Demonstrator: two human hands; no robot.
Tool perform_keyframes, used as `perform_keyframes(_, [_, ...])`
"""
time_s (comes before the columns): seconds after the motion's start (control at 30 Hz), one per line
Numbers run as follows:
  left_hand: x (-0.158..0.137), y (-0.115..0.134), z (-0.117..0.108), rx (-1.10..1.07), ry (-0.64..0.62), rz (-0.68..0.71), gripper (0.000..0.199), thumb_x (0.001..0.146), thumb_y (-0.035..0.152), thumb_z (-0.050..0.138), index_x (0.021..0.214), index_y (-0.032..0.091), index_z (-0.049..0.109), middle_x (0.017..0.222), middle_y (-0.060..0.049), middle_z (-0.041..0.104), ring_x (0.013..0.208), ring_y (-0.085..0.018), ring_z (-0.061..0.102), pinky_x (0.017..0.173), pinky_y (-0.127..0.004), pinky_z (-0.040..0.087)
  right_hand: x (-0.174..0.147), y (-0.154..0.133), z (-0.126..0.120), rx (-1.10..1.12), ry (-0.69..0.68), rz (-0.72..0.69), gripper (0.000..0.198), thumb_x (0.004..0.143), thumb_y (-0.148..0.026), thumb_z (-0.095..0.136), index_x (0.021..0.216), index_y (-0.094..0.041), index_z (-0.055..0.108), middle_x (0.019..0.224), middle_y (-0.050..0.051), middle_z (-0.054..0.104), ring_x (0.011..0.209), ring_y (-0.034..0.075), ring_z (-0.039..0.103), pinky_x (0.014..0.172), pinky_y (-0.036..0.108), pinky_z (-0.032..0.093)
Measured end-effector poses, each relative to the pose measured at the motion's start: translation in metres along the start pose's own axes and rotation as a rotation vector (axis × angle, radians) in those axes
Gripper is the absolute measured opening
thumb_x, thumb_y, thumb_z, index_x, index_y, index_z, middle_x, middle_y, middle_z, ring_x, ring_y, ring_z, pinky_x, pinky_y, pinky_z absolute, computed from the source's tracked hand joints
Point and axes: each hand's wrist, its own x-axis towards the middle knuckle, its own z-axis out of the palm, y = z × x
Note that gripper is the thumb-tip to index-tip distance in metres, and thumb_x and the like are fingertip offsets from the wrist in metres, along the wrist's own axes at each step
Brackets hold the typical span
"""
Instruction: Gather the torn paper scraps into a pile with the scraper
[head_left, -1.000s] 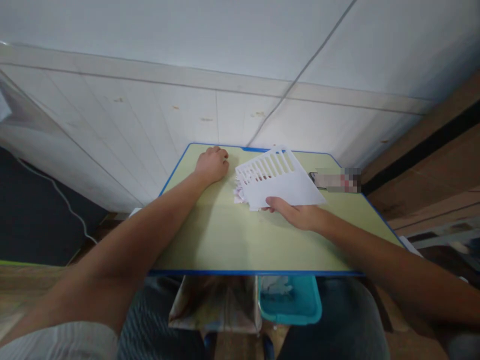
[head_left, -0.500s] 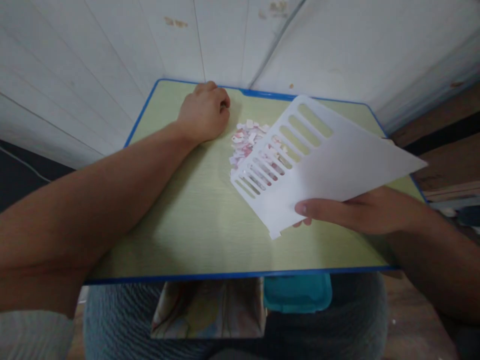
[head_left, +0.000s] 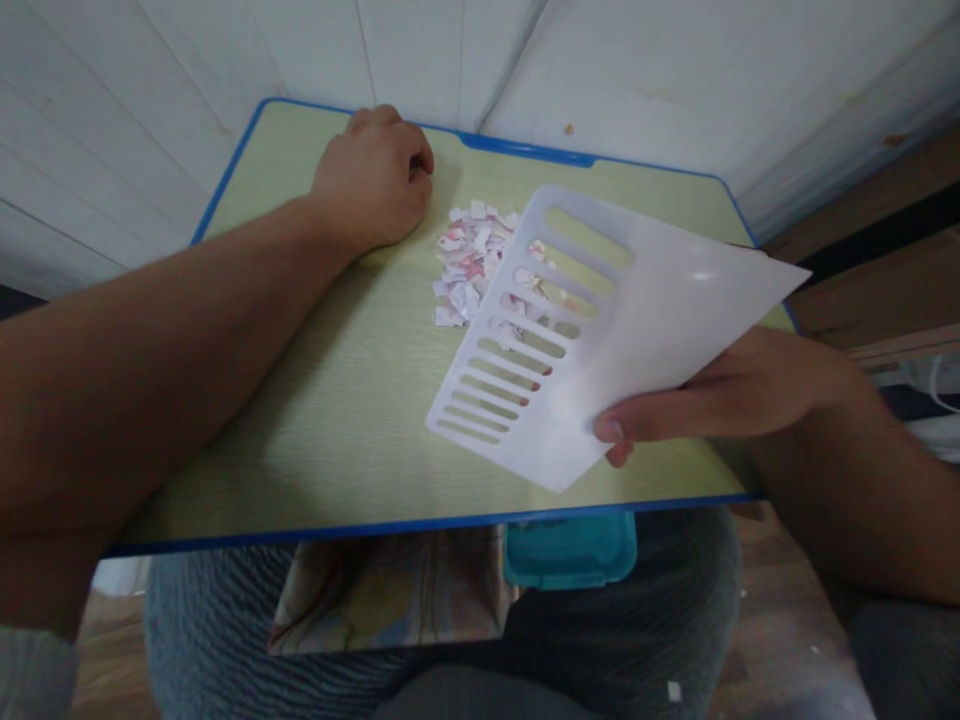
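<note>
Resting on the far left part of the small green table [head_left: 360, 400], my left hand [head_left: 379, 175] is curled into a fist, and nothing shows in it. To its right lies a heap of small torn paper pieces [head_left: 469, 260], white with pink and reddish marks. My right hand [head_left: 720, 395] grips a thin white plastic sheet [head_left: 645, 330] by its near edge, thumb on top and fingers underneath. A row of long slots of graded length runs along the sheet's left side. Held tilted above the table, it hides part of the heap, and some pieces show through the slots.
A blue rim [head_left: 315, 533] edges the table, which stands against a white panelled wall [head_left: 652, 90]. Below the near edge are a patterned open box or bag [head_left: 397, 595] and a teal plastic container [head_left: 574, 550] by my legs. Brown boxes [head_left: 885, 270] stand at the right.
The white slotted sheet has turned and tilted in my right hand, uncovering more of the paper heap. My left fist stays on the table. The camera view has shifted a little.
</note>
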Motion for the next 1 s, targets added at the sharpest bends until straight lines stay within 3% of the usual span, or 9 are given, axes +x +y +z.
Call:
perform_keyframes(0.1, [0.000,-0.001,0.000,0.032,0.031,0.018,0.037,0.106,0.031,0.056,0.126,0.036,0.087,0.137,-0.008,0.075,0.140,-0.037,0.061,0.128,-0.060,0.054,0.006,0.000,0.002,-0.060,0.069,-0.078,0.021,0.100,-0.032,0.086,0.081,-0.026,0.090,0.078,0.001,0.087,0.070,0.021,0.084,0.067,0.030,0.068])
perform_keyframes(0.17, [-0.001,0.001,0.000,0.072,0.031,0.015,0.039,0.106,0.030,0.056,0.127,0.038,0.087,0.135,-0.008,0.076,0.137,-0.036,0.064,0.123,-0.058,0.058,0.010,0.002,0.005,-0.129,0.271,-0.173,0.025,0.102,-0.035,0.087,0.078,-0.028,0.087,0.077,-0.001,0.086,0.073,0.022,0.084,0.075,0.033,0.070])
perform_keyframes(0.27, [-0.002,0.004,-0.001,0.131,0.023,0.009,0.041,0.102,0.020,0.058,0.129,0.025,0.087,0.138,-0.014,0.076,0.138,-0.039,0.067,0.119,-0.057,0.060,0.011,0.010,0.010,-0.216,0.702,-0.257,0.030,0.110,-0.039,0.082,0.080,-0.032,0.084,0.080,-0.003,0.086,0.081,0.024,0.084,0.094,0.039,0.070])
perform_keyframes(0.33, [-0.002,0.005,-0.001,0.132,0.029,0.009,0.040,0.101,0.018,0.058,0.128,0.026,0.087,0.140,-0.014,0.076,0.139,-0.039,0.068,0.119,-0.056,0.060,0.007,0.020,0.010,-0.288,0.795,-0.240,0.027,0.108,-0.042,0.084,0.083,-0.034,0.085,0.085,-0.003,0.087,0.087,0.026,0.086,0.099,0.043,0.069])
perform_keyframes(0.47, [-0.002,0.007,-0.001,0.129,0.028,-0.004,0.040,0.103,0.017,0.058,0.128,0.028,0.087,0.140,-0.013,0.077,0.141,-0.038,0.068,0.118,-0.053,0.060,-0.001,0.037,0.009,-0.428,0.808,-0.140,0.020,0.106,-0.048,0.087,0.088,-0.038,0.090,0.099,-0.004,0.091,0.098,0.028,0.088,0.110,0.046,0.067])
perform_keyframes(0.57, [-0.002,0.009,-0.001,0.147,0.011,-0.019,0.041,0.104,0.017,0.056,0.132,0.023,0.086,0.143,-0.015,0.076,0.144,-0.039,0.068,0.119,-0.053,0.059,-0.001,0.039,0.010,-0.518,0.728,-0.107,0.018,0.106,-0.051,0.086,0.093,-0.040,0.092,0.103,-0.005,0.092,0.106,0.032,0.089,0.114,0.051,0.067])
perform_keyframes(0.8, [-0.002,0.007,0.000,0.126,0.014,-0.008,0.040,0.102,0.019,0.057,0.128,0.027,0.087,0.143,-0.014,0.075,0.143,-0.039,0.067,0.119,-0.054,0.059,0.004,0.032,0.017,-0.456,0.705,-0.136,0.019,0.107,-0.041,0.082,0.090,-0.042,0.090,0.097,-0.008,0.091,0.101,0.031,0.089,0.112,0.050,0.069])
perform_keyframes(0.9, [-0.002,0.007,-0.001,0.118,0.012,-0.018,0.040,0.103,0.018,0.057,0.129,0.027,0.086,0.143,-0.013,0.075,0.143,-0.037,0.067,0.119,-0.052,0.058,0.007,0.033,0.014,-0.418,0.751,-0.098,0.024,0.105,-0.040,0.083,0.081,-0.039,0.086,0.086,-0.006,0.088,0.089,0.030,0.088,0.107,0.050,0.070])
perform_keyframes(1.0, [-0.002,0.008,-0.001,0.113,0.014,-0.028,0.040,0.104,0.018,0.057,0.130,0.027,0.086,0.142,-0.013,0.075,0.143,-0.036,0.067,0.119,-0.049,0.058,0.013,0.034,0.010,-0.368,0.827,-0.117,0.027,0.098,-0.034,0.086,0.072,-0.034,0.079,0.073,-0.004,0.082,0.072,0.027,0.083,0.086,0.046,0.070])
